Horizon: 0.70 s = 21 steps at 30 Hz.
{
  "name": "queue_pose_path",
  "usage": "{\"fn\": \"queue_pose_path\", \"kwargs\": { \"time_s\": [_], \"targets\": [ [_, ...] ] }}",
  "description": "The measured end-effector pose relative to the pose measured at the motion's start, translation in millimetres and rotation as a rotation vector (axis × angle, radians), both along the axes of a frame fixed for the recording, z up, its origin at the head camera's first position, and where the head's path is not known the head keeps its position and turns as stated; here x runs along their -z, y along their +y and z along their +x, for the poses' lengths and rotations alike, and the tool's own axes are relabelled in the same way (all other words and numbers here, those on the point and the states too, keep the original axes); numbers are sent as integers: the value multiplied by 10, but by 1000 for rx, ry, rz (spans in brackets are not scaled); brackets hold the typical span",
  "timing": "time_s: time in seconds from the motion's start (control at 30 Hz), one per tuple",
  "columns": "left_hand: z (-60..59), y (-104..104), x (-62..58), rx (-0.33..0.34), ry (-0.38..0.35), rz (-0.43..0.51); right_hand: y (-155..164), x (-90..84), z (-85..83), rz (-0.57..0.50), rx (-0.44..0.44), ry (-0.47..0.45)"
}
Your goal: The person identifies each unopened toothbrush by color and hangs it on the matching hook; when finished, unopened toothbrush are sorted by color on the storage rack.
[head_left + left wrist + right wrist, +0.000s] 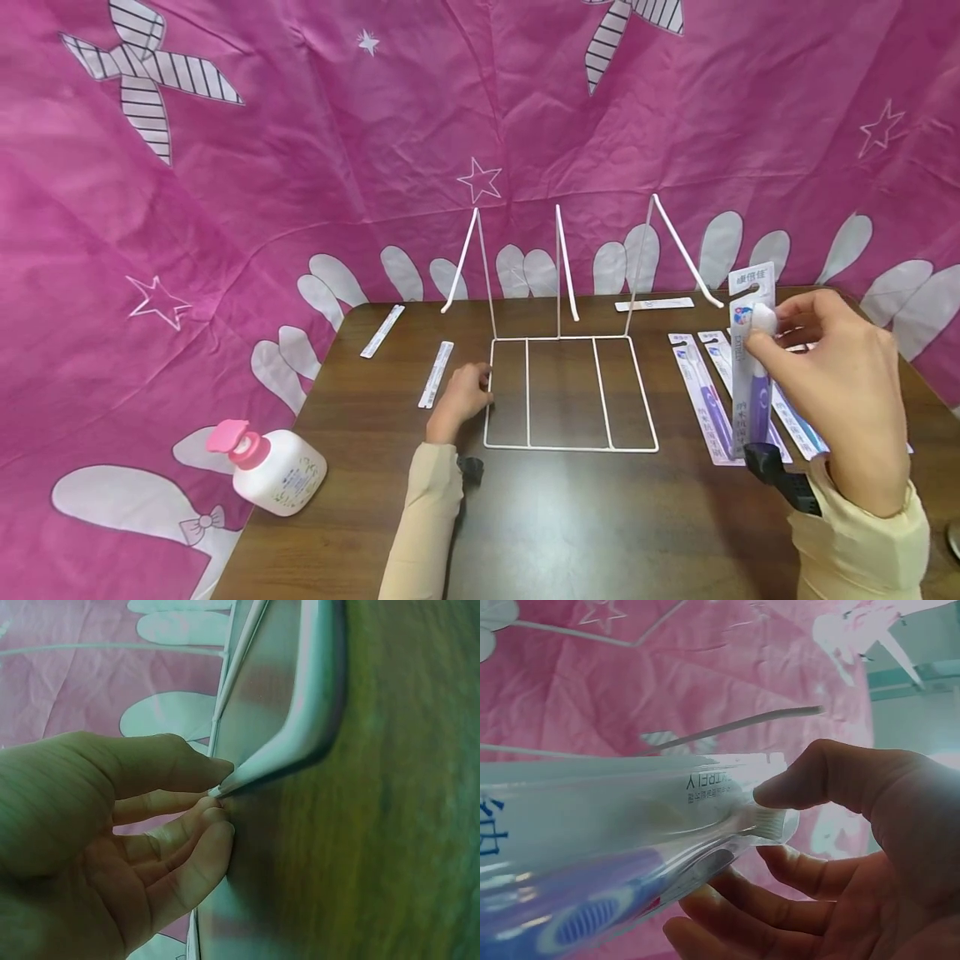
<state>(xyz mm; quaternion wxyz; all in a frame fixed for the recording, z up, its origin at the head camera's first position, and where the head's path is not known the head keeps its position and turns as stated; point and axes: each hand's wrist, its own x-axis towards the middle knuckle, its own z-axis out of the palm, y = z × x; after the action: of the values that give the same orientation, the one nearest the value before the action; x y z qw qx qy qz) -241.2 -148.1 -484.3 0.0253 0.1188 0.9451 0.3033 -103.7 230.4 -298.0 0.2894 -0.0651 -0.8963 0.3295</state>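
On the dark brown wooden desk (555, 517), the left hand (463, 398) pinches the white wire rack (570, 392) while the right hand (840, 375) pinches a purple packaged toothbrush (752, 367) upright above other flat packs (705, 400), pink patterned cloth (300, 150) behind.

A wire rack (570, 392) stands mid-table (570, 525); packaged toothbrushes (705, 400) lie right, a pump bottle (273, 471) near left.

A white pump bottle (276, 468) with a pink cap lies at the near left table (570, 517) corner. Two packaged strips (437, 374) lie far left, another (655, 304) far right, before pink cloth (300, 125).
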Motion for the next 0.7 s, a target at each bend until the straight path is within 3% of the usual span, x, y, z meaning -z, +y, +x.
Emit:
{"fn": "queue_pose_path", "kwargs": {
  "time_s": [0.3,0.5,0.7],
  "targets": [
    [31,1,-11,11,12,5,-155,-105,270,-112,-9,198],
    [42,8,-21,-4,-4,3,-223,-134,372,-132,-158,362],
    [28,18,-22,-18,-17,-1,-364,-208,440,-164,-283,374]
  ]
}}
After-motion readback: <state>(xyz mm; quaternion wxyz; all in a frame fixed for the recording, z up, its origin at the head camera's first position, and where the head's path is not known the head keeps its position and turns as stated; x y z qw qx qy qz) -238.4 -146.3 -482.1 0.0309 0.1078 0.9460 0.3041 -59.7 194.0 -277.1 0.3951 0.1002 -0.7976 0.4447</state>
